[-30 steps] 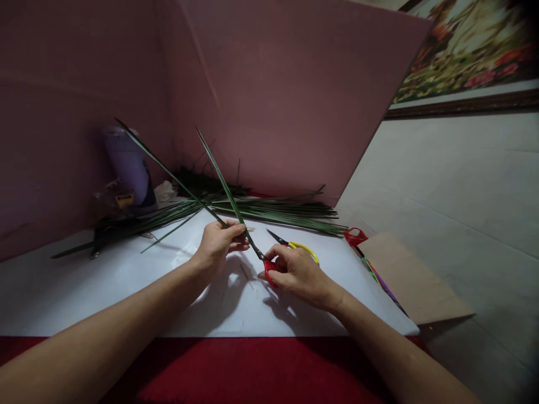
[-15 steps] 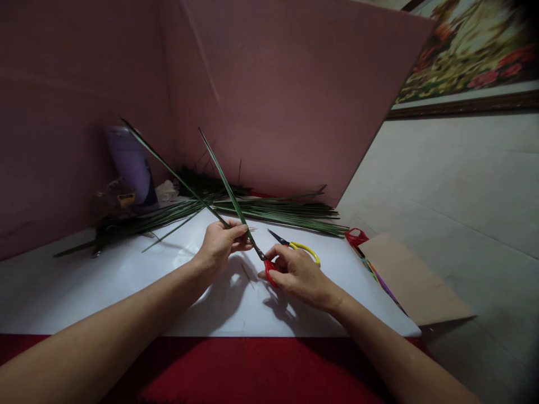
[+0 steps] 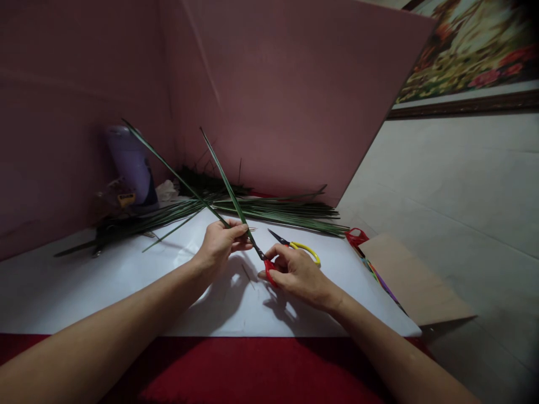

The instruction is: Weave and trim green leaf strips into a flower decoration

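Two long green leaf strips (image 3: 230, 191) rise from the fingers of my left hand (image 3: 223, 242), which is closed on them. One leans far to the left; the other stands steeper, and its lower end reaches down toward my right hand. My right hand (image 3: 295, 273) is closed round the red handle of small scissors (image 3: 270, 272). The scissors' blades meet the lower end of the steeper strip, though their tips are largely hidden. Just behind my right hand, yellow-handled scissors (image 3: 309, 249) with dark blades lie on the white board (image 3: 177, 308).
Bundles of green leaf strips (image 3: 278, 213) lie along the back of the board. A purple container (image 3: 130, 163) stands back left, beside a yellow-labelled item (image 3: 126, 200). Brown cardboard (image 3: 416, 280) and a red plastic item (image 3: 356, 237) sit at the right edge. Pink panels (image 3: 273, 101) stand behind.
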`<state>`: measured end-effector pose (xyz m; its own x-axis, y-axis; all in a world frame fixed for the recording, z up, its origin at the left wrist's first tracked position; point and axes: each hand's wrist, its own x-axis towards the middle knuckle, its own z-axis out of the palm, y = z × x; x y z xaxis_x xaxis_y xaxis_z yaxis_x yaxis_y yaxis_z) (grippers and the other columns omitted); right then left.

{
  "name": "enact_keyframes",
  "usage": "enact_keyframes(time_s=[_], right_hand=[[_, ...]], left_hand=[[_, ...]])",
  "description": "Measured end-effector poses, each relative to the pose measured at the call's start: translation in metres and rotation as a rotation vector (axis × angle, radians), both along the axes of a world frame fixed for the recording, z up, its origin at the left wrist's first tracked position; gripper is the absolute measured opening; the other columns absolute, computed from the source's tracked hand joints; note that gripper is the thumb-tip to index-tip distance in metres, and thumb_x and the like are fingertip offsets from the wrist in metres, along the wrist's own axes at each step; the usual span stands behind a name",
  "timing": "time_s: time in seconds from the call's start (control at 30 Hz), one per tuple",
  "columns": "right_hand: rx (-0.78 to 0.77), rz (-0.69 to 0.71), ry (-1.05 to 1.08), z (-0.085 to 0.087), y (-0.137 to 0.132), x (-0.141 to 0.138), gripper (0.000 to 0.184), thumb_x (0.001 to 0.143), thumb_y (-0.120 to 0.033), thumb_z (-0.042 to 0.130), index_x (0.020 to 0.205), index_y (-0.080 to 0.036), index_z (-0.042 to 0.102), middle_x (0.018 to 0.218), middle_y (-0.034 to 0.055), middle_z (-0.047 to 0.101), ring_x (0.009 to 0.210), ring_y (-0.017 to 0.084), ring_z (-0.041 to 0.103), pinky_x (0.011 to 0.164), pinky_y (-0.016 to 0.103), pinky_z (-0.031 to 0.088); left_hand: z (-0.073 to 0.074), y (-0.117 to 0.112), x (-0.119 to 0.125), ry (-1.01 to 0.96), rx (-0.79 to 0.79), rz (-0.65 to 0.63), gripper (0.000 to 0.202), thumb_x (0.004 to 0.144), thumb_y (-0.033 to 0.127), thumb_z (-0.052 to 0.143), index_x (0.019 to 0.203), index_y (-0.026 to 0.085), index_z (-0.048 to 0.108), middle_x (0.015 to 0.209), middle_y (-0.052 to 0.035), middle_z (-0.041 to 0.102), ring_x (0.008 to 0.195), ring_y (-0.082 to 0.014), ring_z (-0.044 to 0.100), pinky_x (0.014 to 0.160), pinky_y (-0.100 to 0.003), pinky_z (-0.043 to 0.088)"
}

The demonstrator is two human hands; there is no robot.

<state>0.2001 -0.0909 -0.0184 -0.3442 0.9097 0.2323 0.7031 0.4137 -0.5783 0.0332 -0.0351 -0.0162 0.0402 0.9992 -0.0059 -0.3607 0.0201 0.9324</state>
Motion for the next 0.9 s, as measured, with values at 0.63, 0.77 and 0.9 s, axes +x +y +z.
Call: enact_keyframes(time_s=[0.63,0.77,0.9], right_hand=[[-0.075,0.036,0.032,0.0012,-0.0013,0.0002,0.005,0.079,-0.02,0.057,0.084,-0.019,0.055,0.051,-0.0052,0.056,0.047,0.008,0.045,0.049,0.021,0.029],[-0.09,0.05,0.035,0.0016,-0.0017,0.0017,0.005,0.078,-0.021,0.058,0.083,-0.02,0.056,0.053,-0.0045,0.057,0.049,0.009,0.047,0.05,0.022,0.03],[-0.104,0.041,0.076,-0.0032,-0.0007,0.0008,0.007,0.076,-0.02,0.06,0.083,-0.019,0.056,0.052,-0.0045,0.057,0.048,0.009,0.048,0.049,0.022,0.031]], left_hand=[[0.0009,-0.0013,-0.001,-0.021,0.011,-0.002,0.01,0.066,0.012,0.064,0.064,0.011,0.054,0.054,-0.0015,0.058,0.047,-0.0114,0.056,0.047,-0.026,0.051],[0.003,0.0011,-0.0026,-0.046,0.023,0.052,0.013,0.066,0.013,0.064,0.064,0.013,0.051,0.055,0.0001,0.057,0.045,-0.0114,0.055,0.042,-0.024,0.048],[0.0047,0.0032,-0.0032,-0.041,-0.006,0.074,0.013,0.067,0.01,0.062,0.065,0.014,0.05,0.054,0.0002,0.056,0.044,-0.0115,0.055,0.042,-0.024,0.047]])
